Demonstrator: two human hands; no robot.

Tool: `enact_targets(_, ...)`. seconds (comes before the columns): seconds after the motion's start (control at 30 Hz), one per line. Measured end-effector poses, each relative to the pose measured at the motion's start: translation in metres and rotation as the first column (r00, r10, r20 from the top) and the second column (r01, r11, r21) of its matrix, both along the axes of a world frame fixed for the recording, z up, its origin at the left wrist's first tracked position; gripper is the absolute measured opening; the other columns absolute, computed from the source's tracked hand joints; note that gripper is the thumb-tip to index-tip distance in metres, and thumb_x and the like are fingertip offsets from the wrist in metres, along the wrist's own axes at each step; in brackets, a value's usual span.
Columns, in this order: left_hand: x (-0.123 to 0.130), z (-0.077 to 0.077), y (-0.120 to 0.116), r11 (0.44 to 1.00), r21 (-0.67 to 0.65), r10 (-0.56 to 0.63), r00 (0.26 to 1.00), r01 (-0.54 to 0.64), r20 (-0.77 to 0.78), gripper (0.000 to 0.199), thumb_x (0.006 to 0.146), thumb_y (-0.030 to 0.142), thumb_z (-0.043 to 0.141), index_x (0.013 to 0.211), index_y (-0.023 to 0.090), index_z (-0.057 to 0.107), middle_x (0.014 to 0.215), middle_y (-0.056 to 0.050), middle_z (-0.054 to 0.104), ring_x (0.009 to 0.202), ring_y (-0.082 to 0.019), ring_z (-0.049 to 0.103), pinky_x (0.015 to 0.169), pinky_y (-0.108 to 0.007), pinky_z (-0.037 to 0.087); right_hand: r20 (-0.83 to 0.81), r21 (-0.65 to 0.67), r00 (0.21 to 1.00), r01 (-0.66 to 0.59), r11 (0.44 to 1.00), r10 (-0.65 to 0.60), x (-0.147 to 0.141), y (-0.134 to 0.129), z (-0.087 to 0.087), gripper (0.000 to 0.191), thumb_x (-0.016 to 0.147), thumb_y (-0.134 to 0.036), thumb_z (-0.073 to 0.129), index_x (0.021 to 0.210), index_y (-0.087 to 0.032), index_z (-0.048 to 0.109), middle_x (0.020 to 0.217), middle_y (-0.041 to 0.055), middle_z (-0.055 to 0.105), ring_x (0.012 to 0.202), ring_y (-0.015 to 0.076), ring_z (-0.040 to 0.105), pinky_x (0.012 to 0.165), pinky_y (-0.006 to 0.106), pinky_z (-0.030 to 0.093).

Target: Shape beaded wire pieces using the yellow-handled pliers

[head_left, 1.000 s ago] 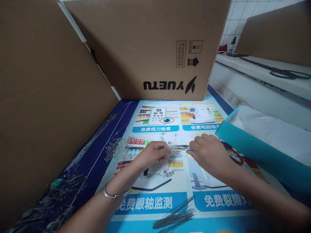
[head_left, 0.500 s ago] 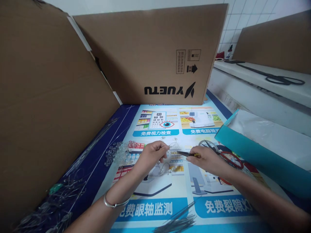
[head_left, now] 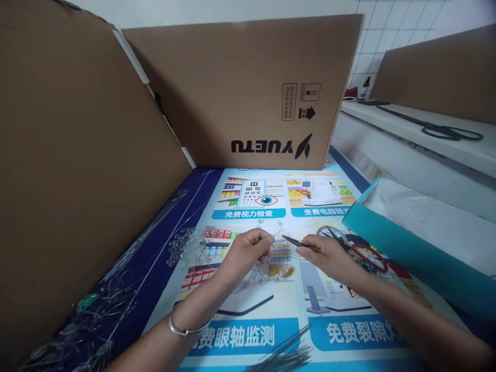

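Note:
My left hand (head_left: 251, 249) is closed in a pinch on a thin wire (head_left: 284, 232), whose loop curves out from the fingertips. Below these fingers hangs a strand with clear beads (head_left: 284, 274). My right hand (head_left: 329, 254) grips needle-nose pliers (head_left: 296, 242) with yellowish handles partly hidden in the palm. The dark tips point left, beside the wire and a little apart from my left fingertips. Whether they touch the wire I cannot tell. Left of my left hand lies a pile of clear beads (head_left: 188, 247). Two small clear pieces lie just beyond my hands.
Red-handled scissors (head_left: 368, 257) lie behind my right hand, near a teal box (head_left: 418, 248) lined with white. Cut wires (head_left: 282, 355) lie at the front edge; tangled wire pieces (head_left: 93, 315) fill the left. Cardboard panels (head_left: 240, 93) stand left and behind. Black scissors (head_left: 434, 126) rest on a ledge.
The pliers' tips have tilted upward and now sit higher against the wire loop. My left hand has shifted slightly right, keeping its pinch. The hanging beads have swung a little to the right.

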State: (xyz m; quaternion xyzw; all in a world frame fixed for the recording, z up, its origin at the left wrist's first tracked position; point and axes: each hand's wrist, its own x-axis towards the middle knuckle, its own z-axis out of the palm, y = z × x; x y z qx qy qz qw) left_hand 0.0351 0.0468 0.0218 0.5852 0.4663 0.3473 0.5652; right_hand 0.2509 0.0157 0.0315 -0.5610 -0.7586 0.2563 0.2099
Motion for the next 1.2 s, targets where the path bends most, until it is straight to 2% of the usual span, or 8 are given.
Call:
enact_targets(0.07,0.0,0.001,-0.001,0.999,-0.009,-0.037,0.999,0.037,0.007,0.026,0.077,0.042,0.054,0.076,0.016,0.057,0.058,0.002,0.056,0.046,-0.007,0.048,0.046,-0.019,0.036,0.054,0.039,0.998,0.013,0.999,-0.015,0.0,-0.001,0.0,0.028,0.086,-0.04,0.042,0.069,-0.019,0.05,0.062,-0.0028,0.051,0.058,0.0108,0.046,0.051,0.022,0.029)
enact_targets(0.17,-0.004,0.002,0.002,0.993,-0.032,-0.111,0.994,0.111,-0.001,0.027,0.078,0.043,0.053,0.078,0.016,0.057,0.058,0.002,0.056,0.045,-0.007,0.047,0.044,-0.019,0.035,0.182,0.182,0.981,0.032,0.983,-0.066,0.0,-0.003,0.0,0.025,0.085,-0.039,0.045,0.075,-0.018,0.053,0.072,0.0003,0.056,0.066,0.0127,0.05,0.057,0.023,0.032)
enact_targets(0.3,-0.012,0.001,0.007,0.974,-0.073,-0.22,0.975,0.217,-0.043,0.029,0.078,0.045,0.051,0.081,0.016,0.057,0.058,0.002,0.057,0.043,-0.008,0.047,0.042,-0.019,0.033,0.376,0.4,0.916,-0.026,0.916,-0.138,0.001,-0.005,-0.006,0.025,0.087,-0.038,0.044,0.082,-0.016,0.056,0.08,0.0055,0.058,0.08,0.0171,0.051,0.069,0.027,0.034)
enact_targets(0.4,-0.015,0.002,0.011,0.967,-0.096,-0.244,0.968,0.238,-0.059,0.029,0.079,0.045,0.05,0.082,0.017,0.055,0.056,0.002,0.058,0.041,-0.008,0.047,0.041,-0.019,0.032,0.433,0.497,0.886,-0.079,0.864,-0.168,0.002,-0.005,-0.011,0.026,0.087,-0.038,0.044,0.083,-0.016,0.057,0.078,0.006,0.058,0.081,0.0182,0.049,0.072,0.029,0.033)
enact_targets(0.67,-0.017,0.0,0.014,0.962,-0.144,-0.237,0.971,0.232,-0.015,0.027,0.08,0.044,0.05,0.076,0.017,0.048,0.055,0.002,0.058,0.039,-0.006,0.046,0.04,-0.018,0.03,0.522,0.595,0.836,-0.218,0.774,-0.166,0.001,-0.004,-0.017,0.027,0.087,-0.037,0.043,0.076,-0.017,0.056,0.071,0.0057,0.054,0.074,0.0194,0.044,0.069,0.033,0.03)
enact_targets(0.83,-0.021,-0.005,0.018,0.958,-0.146,-0.248,0.969,0.246,0.003,0.026,0.081,0.043,0.05,0.081,0.018,0.049,0.056,0.002,0.059,0.04,-0.007,0.046,0.04,-0.018,0.03,0.453,0.619,0.88,-0.196,0.76,-0.142,0.002,-0.004,-0.026,0.023,0.087,-0.034,0.045,0.077,-0.016,0.056,0.072,0.0054,0.055,0.074,0.0185,0.043,0.069,0.032,0.031)
enact_targets(1.0,-0.022,-0.004,0.018,0.959,-0.15,-0.241,0.97,0.241,0.023,0.027,0.08,0.044,0.051,0.078,0.017,0.05,0.057,0.002,0.058,0.04,-0.006,0.046,0.039,-0.018,0.029,0.441,0.61,0.89,-0.203,0.766,-0.116,0.001,-0.005,-0.033,0.024,0.087,-0.035,0.045,0.077,-0.016,0.057,0.072,0.0054,0.054,0.075,0.0188,0.044,0.071,0.032,0.032)
enact_targets(1.2,-0.019,-0.004,0.016,0.959,-0.15,-0.239,0.97,0.241,0.034,0.029,0.079,0.045,0.052,0.074,0.016,0.048,0.055,0.002,0.058,0.038,-0.006,0.045,0.039,-0.017,0.028,0.417,0.578,0.896,-0.132,0.805,-0.153,-0.001,-0.003,-0.036,0.027,0.087,-0.037,0.044,0.074,-0.016,0.056,0.072,0.006,0.055,0.075,0.0188,0.045,0.071,0.032,0.033)
